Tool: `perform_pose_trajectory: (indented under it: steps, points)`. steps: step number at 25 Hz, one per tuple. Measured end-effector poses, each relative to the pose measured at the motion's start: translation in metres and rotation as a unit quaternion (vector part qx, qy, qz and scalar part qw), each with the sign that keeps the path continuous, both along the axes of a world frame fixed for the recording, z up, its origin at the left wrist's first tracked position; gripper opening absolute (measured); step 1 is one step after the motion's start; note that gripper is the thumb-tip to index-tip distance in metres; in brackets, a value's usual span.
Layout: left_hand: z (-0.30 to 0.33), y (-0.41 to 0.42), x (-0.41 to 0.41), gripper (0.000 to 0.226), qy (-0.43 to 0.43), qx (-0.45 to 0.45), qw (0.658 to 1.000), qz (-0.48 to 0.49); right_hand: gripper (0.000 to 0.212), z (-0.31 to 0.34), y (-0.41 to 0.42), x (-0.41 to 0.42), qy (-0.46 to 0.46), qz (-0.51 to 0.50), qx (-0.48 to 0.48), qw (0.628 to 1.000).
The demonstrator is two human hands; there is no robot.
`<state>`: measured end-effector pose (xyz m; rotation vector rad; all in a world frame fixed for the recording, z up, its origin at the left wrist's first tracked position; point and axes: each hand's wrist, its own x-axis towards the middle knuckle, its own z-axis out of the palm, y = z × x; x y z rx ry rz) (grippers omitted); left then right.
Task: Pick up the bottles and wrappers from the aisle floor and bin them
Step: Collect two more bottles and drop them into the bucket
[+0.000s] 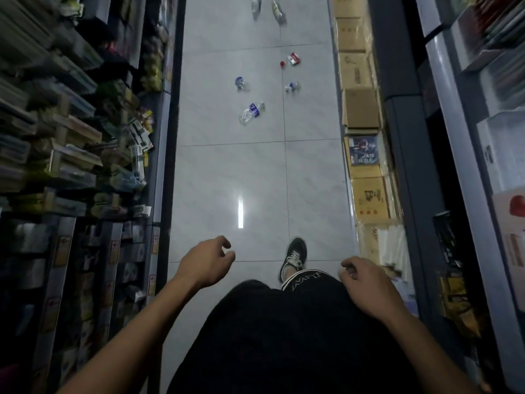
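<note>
Head view: left hand [206, 261] and right hand [366, 282] hang loosely curled, holding nothing; best walk up to the nearest bottle [251, 112], crouch, grip its middle.

Stocked shelves [85, 143] left, cardboard boxes [360, 112] right of tiled floor [227, 172].

Pale tiled aisle floor [216, 172]. Lying on it: a crushed clear bottle with blue label [251, 112], a second crumpled bottle [241, 83], a small blue-and-white wrapper [291, 87], a red cap [282, 64] just beside a red-and-white packet [294, 58]; two blurred items [267, 8] at the far end
</note>
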<state>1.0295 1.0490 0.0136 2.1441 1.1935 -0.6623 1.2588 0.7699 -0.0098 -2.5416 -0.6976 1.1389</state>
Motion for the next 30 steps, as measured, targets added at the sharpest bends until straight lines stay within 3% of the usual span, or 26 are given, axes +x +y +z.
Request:
perform_pose_trajectory:
  steps: [8, 14, 24, 30]
  points:
    - [0.000, 0.055, 0.063, 0.042, 0.039, -0.017, 0.996, 0.080, 0.033, 0.004, 0.151, 0.127, -0.006, 0.108, 0.030, 0.994]
    - [-0.017, 0.146, 0.123, 0.042, 0.048, -0.040, 0.992, 0.107, 0.034, 0.003, 0.277, 0.199, -0.020, 0.145, 0.037, 0.989]
    - [-0.011, 0.355, 0.271, 0.047, 0.037, -0.028, 0.999, -0.010, 0.028, 0.016, 0.393, 0.284, -0.012, 0.069, 0.014, 0.997]
    - [-0.010, 0.454, 0.390, 0.042, 0.022, 0.000, 1.000, -0.020, 0.027, 0.009, 0.436, 0.380, 0.005, 0.025, 0.004, 1.000]
